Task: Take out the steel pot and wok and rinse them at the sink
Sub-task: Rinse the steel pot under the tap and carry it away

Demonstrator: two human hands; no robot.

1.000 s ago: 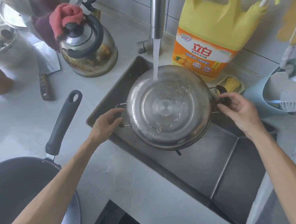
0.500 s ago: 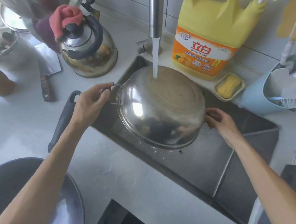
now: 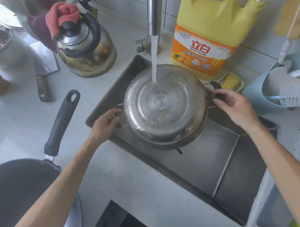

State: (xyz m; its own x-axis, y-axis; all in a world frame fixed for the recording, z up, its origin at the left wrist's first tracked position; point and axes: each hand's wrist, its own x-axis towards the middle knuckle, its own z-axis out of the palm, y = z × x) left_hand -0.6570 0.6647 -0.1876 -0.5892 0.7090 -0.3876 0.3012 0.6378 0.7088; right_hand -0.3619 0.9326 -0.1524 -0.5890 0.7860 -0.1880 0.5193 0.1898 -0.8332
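pot (image 3: pixel 164 107) upside down over the sink (image 3: pixel 224 161), tap (image 3: pixel 154 13) stream hitting its base; left hand (image 3: pixel 106 123) closed on the pot's left handle, right hand (image 3: pixel 233 104) fingers curled on the right one. wok (image 3: pixel 18 188) waits on the desk (image 3: pixel 114 178), left of the pot. best keep both grips firm and tilt slowly so water sheets over the whole outside, not onto the desk.

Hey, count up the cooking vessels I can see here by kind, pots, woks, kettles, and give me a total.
Steel pot: 1, upside down under the tap in the sink, left hand and right hand at its handles
Wok: 1, on the counter at left
Kettle: 1, on the counter behind the sink
Total: 3
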